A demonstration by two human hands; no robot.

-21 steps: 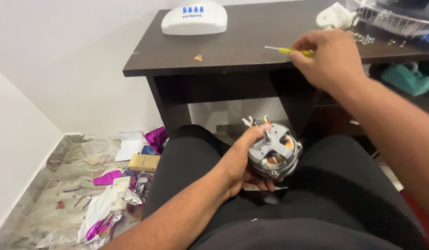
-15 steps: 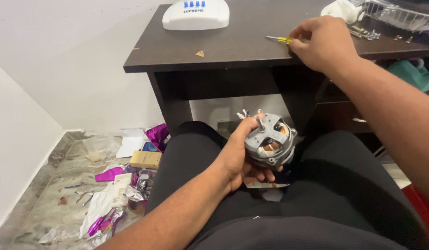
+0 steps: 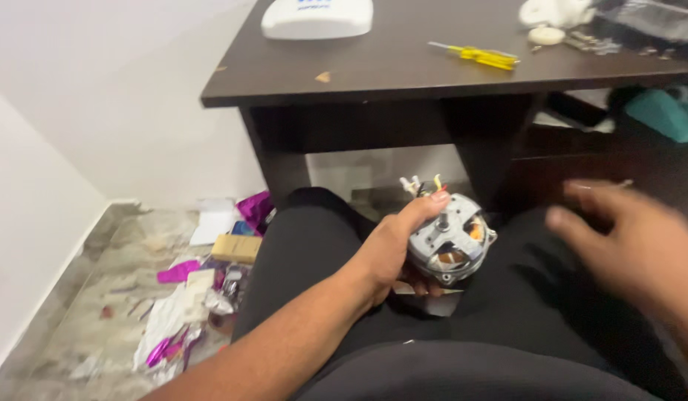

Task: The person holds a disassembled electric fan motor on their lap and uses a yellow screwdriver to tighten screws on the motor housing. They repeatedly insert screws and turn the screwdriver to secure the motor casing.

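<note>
My left hand (image 3: 392,249) grips a small grey electric motor (image 3: 449,241) over my lap, its shaft and copper windings facing up and short wires sticking out at its top. My right hand (image 3: 634,238) hovers blurred to the right of the motor, fingers spread and holding nothing. A yellow-handled screwdriver (image 3: 478,55) lies by itself on the dark wooden desk (image 3: 403,74) above.
A white rounded device (image 3: 317,16) sits at the desk's back left. Small parts and a clear tray (image 3: 641,22) lie at its right end. Paper, a small box and purple foil scraps (image 3: 203,289) litter the floor to my left. A teal object (image 3: 663,111) sits under the desk.
My right hand has let go of the screwdriver on the desk and come down toward my lap. The left hand keeps hold of the motor.
</note>
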